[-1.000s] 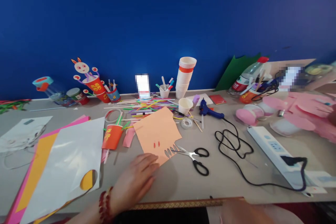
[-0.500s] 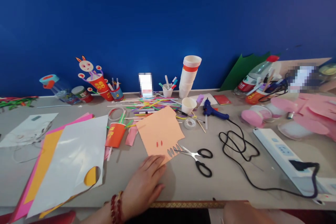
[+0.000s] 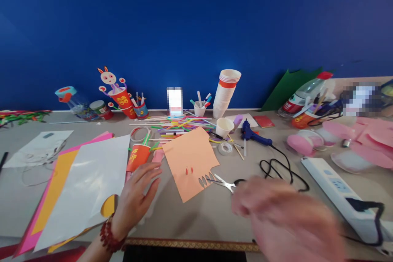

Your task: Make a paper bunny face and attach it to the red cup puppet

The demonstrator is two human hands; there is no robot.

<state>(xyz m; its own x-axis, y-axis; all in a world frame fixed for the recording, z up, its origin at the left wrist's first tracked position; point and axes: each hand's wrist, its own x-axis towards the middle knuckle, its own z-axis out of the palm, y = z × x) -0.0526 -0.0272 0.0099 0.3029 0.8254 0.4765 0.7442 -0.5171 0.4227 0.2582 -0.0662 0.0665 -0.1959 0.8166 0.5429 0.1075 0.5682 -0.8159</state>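
Observation:
My left hand point(image 3: 138, 194), with a beaded bracelet on its wrist, is above the table, fingers stretched out and apart, holding nothing. Its fingertips reach beside an orange-red paper cup point(image 3: 137, 156) lying tilted with green strips on it. My right hand point(image 3: 276, 208) is smeared by motion and covers the handles of the scissors point(image 3: 226, 185); whether it grips them cannot be made out. An orange paper sheet point(image 3: 190, 159) lies between my hands. It has two small red cut pieces point(image 3: 189, 170) and several grey petal-like shapes near its lower right edge, beside the blades.
At left lie white, yellow and pink sheets point(image 3: 92, 172). Behind are colourful sticks point(image 3: 178, 122), a stack of paper cups point(image 3: 225, 94) and a tape roll point(image 3: 225, 148). A blue glue gun point(image 3: 256, 136) trails a black cord towards a white power strip point(image 3: 331, 188) at right.
My left hand has left the orange sheet and moved left towards the tilted cup. My right hand has risen from the table's front edge to the scissors' handles. The view has shifted slightly.

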